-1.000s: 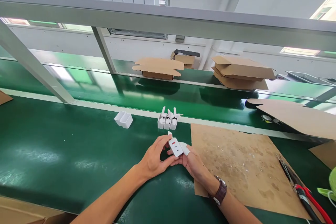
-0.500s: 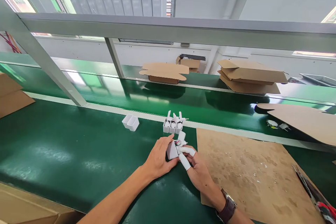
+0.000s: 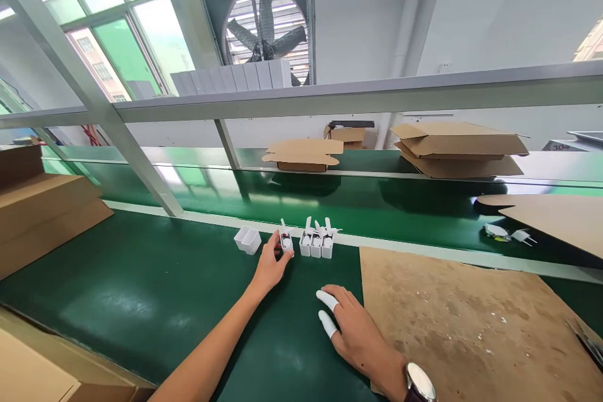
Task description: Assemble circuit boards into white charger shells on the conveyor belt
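One small white open box [image 3: 285,242] is pinched by the left hand [image 3: 269,264], seemingly set down; the right hand [image 3: 354,326] rests flat, released.

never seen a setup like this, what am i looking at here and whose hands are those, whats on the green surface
This is a single view from a camera worn on a person's head, looking forward and down, so both arms are that person's own. No robot is involved. The left hand reaches out and pinches a small open white box with its flap up, standing on the green conveyor belt. Just right of it stands a row of three similar white boxes, and to the left an empty white tray. The right hand, with white finger cots and a wristwatch, lies flat on the belt, holding nothing, beside a worn cardboard sheet. Flat brown cartons sit at the far side, and a big wall fan is above.
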Motion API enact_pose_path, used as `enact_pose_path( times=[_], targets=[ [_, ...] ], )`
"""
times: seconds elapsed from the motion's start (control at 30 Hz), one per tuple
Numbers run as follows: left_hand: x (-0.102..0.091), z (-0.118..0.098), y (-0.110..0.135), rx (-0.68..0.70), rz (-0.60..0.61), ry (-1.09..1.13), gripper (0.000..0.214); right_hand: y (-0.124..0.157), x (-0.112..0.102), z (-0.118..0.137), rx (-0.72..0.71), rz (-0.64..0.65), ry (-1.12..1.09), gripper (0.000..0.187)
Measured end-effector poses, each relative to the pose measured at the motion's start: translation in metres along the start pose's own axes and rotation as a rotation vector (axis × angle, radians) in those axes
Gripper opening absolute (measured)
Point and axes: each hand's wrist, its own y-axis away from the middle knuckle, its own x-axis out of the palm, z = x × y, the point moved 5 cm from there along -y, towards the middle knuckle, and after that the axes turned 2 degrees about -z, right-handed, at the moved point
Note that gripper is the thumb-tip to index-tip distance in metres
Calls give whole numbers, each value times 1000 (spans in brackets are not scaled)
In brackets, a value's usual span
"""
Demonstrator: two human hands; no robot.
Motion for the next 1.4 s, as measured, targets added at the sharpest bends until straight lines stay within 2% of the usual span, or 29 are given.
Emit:
enact_pose_path(
  times=[0.17, 0.27, 0.37, 0.47, 0.57, 0.67, 0.8, 0.9, 1.0, 1.1, 1.23, 1.4],
  targets=[
    [20, -6, -5, 82, 75, 22, 57, 0, 0, 1, -8, 12, 17, 44],
    [20, -14, -5, 124, 71, -10, 54, 2, 2, 0, -15, 27, 33, 43],
    [0, -22, -8, 163, 5, -90, 50, 4, 4, -3, -9, 29, 27, 43],
    [-33, -26, -16, 182, -123, -202, 44, 5, 5, -4, -8, 29, -8, 38],
    [-68, -18, -25, 79, -265, -421, 45, 5, 6, -3, -12, 22, -3, 30],
    [-83, -6, -27, -13, -239, -489, 47, 4, 7, -2, -12, 19, 30, 29],
    [-73, -7, -10, 24, -148, -449, 50, 4, 8, -2, 1, 26, 44, 31],
    [-55, -22, 7, 167, -109, -471, 45, 4, 8, -2, 6, 42, 44, 32],
    [-44, -35, 19, 281, -119, -553, 33, 3, 7, -2, 14, 56, 53, 35],
    [-43, -37, 23, 266, -115, -651, 31, 3, 6, -1, 24, 87, 64, 35],
    [-48, -32, 22, 237, -84, -730, 40, 3, 5, 1, 47, 140, 79, 35],
    [-54, -31, 12, 401, -142, -712, 49, 0, 7, -1, 78, 192, 91, 31]
  ],
)
